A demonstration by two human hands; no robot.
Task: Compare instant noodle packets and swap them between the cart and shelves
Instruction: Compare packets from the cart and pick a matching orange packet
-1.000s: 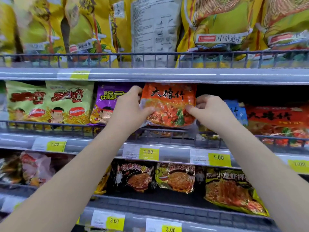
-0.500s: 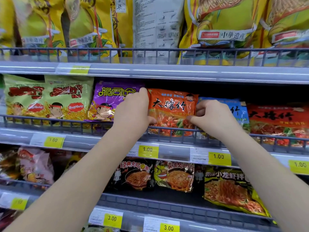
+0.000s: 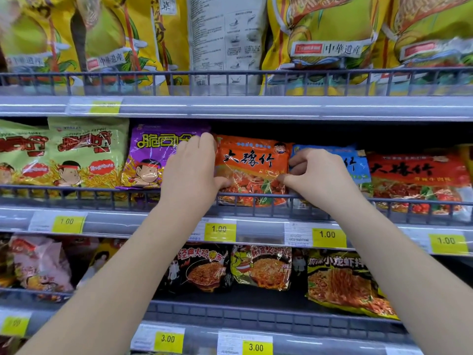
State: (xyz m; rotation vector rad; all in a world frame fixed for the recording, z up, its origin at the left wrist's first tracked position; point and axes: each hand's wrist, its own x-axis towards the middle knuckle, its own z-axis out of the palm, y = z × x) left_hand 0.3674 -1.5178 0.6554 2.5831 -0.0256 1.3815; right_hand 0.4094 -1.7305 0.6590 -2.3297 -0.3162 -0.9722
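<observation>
the orange noodle packet [image 3: 252, 170] stands upright on the middle shelf [image 3: 256, 224], face out, its lower edge tucked behind the wire rail [image 3: 256, 195]. it sits between a purple packet [image 3: 151, 160] on its left and a blue packet [image 3: 358, 165] on its right, and overlaps both a little.

the left hand [image 3: 192, 172] has hold of the packet's left side: the fingers curl over the top left corner and the thumb presses on the front near the lower left. that grip is clamped on the packet. the right hand [image 3: 317, 175] has the right edge, with the thumb tip on the front and the fingers curled in beside it, so that grip is also clamped on the packet. both forearms reach up from the bottom of the view.

further right a red packet [image 3: 419, 175] leans behind the same rail, and further left stand green packets [image 3: 87, 152]. yellow price tags [image 3: 220, 230] reading 1.00 run along the shelf edge. the top shelf holds tall yellow bags [image 3: 327, 34], one turned to show its grey printed back. on the shelf below lie a black packet [image 3: 202, 270] and other packets with pictures of noodles on them; the tags there read 3.00.
</observation>
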